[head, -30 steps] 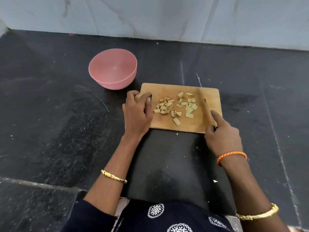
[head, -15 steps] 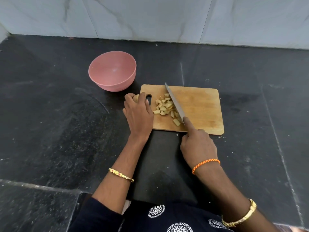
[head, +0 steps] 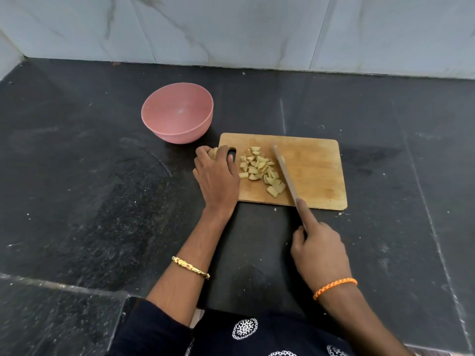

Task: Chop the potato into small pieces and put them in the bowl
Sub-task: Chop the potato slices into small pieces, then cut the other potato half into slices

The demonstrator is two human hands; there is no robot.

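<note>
Wooden board [head: 316,170]: pieces [head: 261,169] heaped left of knife [head: 285,173].
Right hand [head: 320,253] grips knife; left hand [head: 217,173] clutches potato [head: 212,152]; bowl [head: 177,113] beyond-left.

Soft, even light fills the scene; the pale wall tiles [head: 231,29] look bright, the dark countertop [head: 77,201] dull with faint sheen. The knife blade [head: 285,173] is motion-blurred. Wide-angle distortion bends the edges.
</note>
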